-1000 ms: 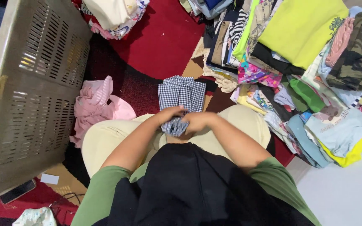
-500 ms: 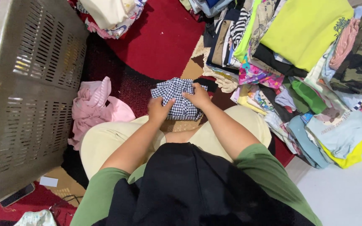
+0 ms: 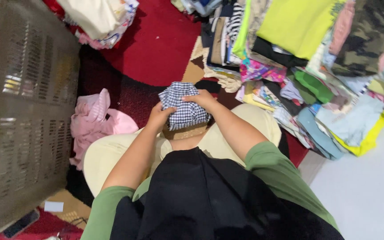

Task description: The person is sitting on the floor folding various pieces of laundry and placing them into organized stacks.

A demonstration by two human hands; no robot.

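I sit on the floor with my knees spread. Both hands hold a small blue-and-white checked cloth (image 3: 182,106), folded into a thick bundle, just past my knees. My left hand (image 3: 158,117) grips its near left edge. My right hand (image 3: 204,100) lies on its top right side. The cloth hovers over the red and brown carpet (image 3: 156,49).
A tall grey slotted laundry basket (image 3: 23,111) stands at my left. A crumpled pink garment (image 3: 96,122) lies beside my left knee. Stacks of folded clothes (image 3: 303,58) fill the right side, with a yellow-green piece on top. Another clothes pile (image 3: 98,18) sits at the top left.
The checked cloth was spread flat on the carpet with a bundle in my hands near my lap; now both hands have moved forward and hold it as one compact folded bundle.
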